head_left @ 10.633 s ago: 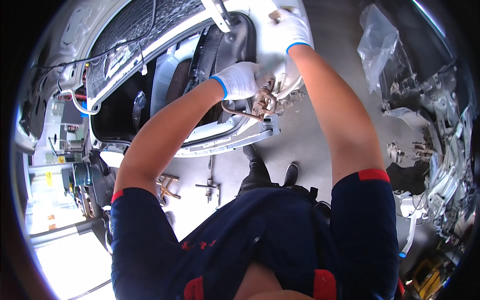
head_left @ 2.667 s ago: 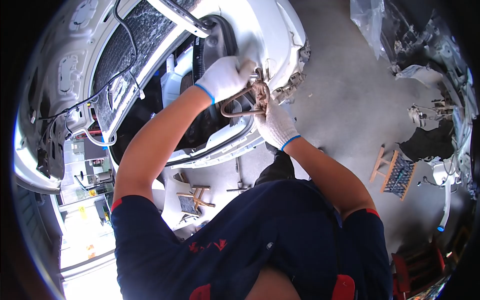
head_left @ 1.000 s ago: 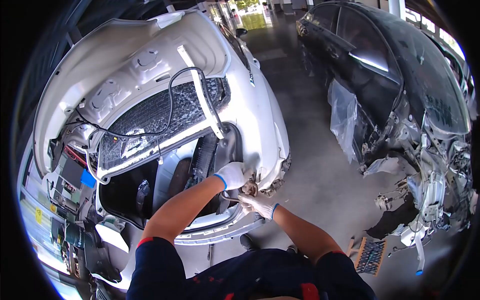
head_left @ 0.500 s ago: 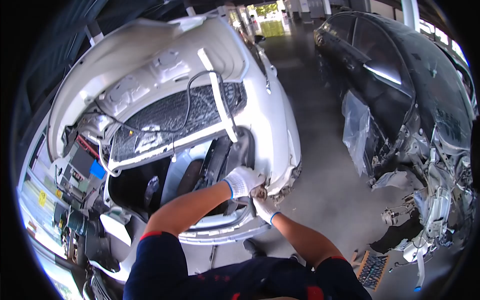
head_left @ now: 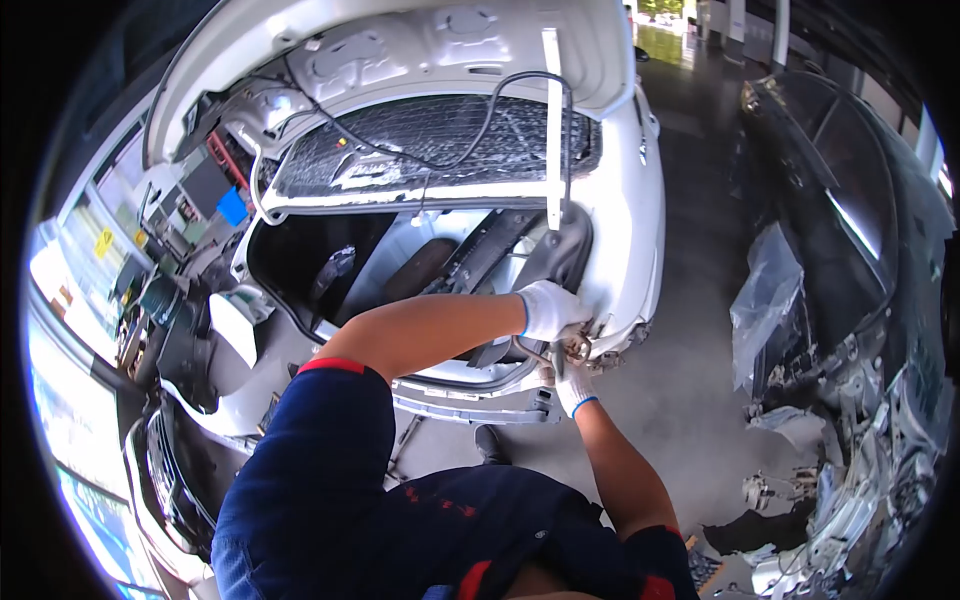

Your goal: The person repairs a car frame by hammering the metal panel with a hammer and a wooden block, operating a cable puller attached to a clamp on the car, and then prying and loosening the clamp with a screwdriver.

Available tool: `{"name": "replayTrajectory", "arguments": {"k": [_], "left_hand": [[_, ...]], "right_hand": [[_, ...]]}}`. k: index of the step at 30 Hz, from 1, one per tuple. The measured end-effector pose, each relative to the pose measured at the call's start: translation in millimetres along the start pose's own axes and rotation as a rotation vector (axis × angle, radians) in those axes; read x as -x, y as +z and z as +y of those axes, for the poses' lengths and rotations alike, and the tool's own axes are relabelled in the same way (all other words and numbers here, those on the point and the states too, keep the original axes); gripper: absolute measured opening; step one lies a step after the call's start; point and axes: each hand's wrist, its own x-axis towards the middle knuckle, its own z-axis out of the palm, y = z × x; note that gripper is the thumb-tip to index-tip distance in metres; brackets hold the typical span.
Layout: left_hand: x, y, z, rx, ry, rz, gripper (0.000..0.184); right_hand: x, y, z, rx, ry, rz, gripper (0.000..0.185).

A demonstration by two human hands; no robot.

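At the rear corner of a white car (head_left: 635, 200) with its trunk lid raised, both gloved hands meet around a rusty brown metal tool (head_left: 577, 347). My left hand (head_left: 552, 310), in a white glove with a blue cuff, is closed at the upper side of the tool, against the body edge beside the trunk opening. My right hand (head_left: 573, 384), gloved alike, wraps round the tool's lower part. A bent metal handle loop sticks out to the left of the tool. The exact contact with the car body is hidden by the gloves.
A white strip (head_left: 553, 130) props near the trunk lid (head_left: 400, 45), with a black cable hanging across the rear glass. A damaged dark car (head_left: 850, 200) with plastic film (head_left: 766, 300) stands right. A detached bumper (head_left: 150, 500) lies lower left.
The view has swung left, so the white car sits farther right and more upright. Both hands remain together at the rear corner, round the tool.
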Motion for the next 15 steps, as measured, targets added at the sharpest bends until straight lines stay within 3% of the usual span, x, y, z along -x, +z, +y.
{"name": "replayTrajectory", "arguments": {"k": [1,3,4,5,7,8,10,12,13,14,15], "left_hand": [[-13.6,17.3,-6.0,0.337,-0.218,0.008,0.027],[-10.7,-35.8,10.0,0.825,-0.617,-0.28,0.035],[-27.1,11.3,-20.3,0.635,-0.372,-0.272,0.035],[-38.2,54.2,-29.5,0.416,-0.256,0.0,0.03],[-6.1,9.0,-3.7,0.138,-0.037,0.178,0.019],[4.7,-15.4,7.0,-0.105,0.074,0.032,0.024],[6.3,11.9,-7.3,-0.165,0.129,0.124,0.026],[5.7,-4.7,0.8,0.17,-0.071,0.011,0.027],[-0.8,7.2,-0.5,0.397,-0.153,0.119,0.035],[-10.8,-9.3,6.9,0.646,-0.464,-0.006,0.04],[-8.5,-22.4,10.7,0.891,-0.598,-0.042,0.041]], "right_hand": [[55.1,25.2,-63.2,0.053,0.074,-0.015,0.021],[53.7,26.6,-63.9,0.034,0.125,0.002,0.018],[50.8,26.5,-62.4,0.027,0.15,0.008,0.017],[53.3,26.6,-65.6,0.015,0.136,-0.023,0.011],[36.4,12.7,-50.5,0.08,0.125,-0.079,0.021],[27.3,8.5,-36.8,0.048,0.094,-0.056,0.019],[21.4,4.5,-27.9,-0.001,0.089,-0.046,0.015],[39.4,14.2,-49.4,-0.003,0.105,-0.038,0.013],[54.9,24.6,-67.2,0.014,0.093,-0.018,0.014],[49.7,20.8,-61.0,-0.018,0.093,-0.037,0.016],[44.7,17.3,-54.0,-0.025,0.081,-0.05,0.017]]}}
